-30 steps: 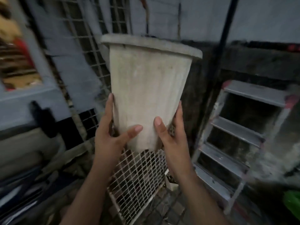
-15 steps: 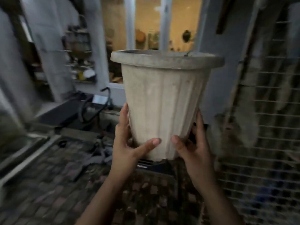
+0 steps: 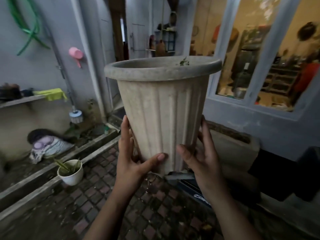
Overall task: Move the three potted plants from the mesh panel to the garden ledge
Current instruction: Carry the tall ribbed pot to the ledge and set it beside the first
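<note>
**Tall pot in mid-carry**

Both the left hand (image 3: pixel 133 163) and right hand (image 3: pixel 201 160) are clasping the ribbed grey pot (image 3: pixel 162 110) near its base, carrying it upright above the brick paving (image 3: pixel 121 205). One small white potted plant (image 3: pixel 70 172) is already sitting by the garden ledge (image 3: pixel 43 172); setting this one down remains.

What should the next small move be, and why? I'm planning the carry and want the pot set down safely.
Probably carry the grey ribbed pot leftward and lower it toward the concrete ledge, beside the small white pot already there. Both the left hand and right hand grip only its narrow base, held high over the brick paving, so it looks top-heavy.
</note>
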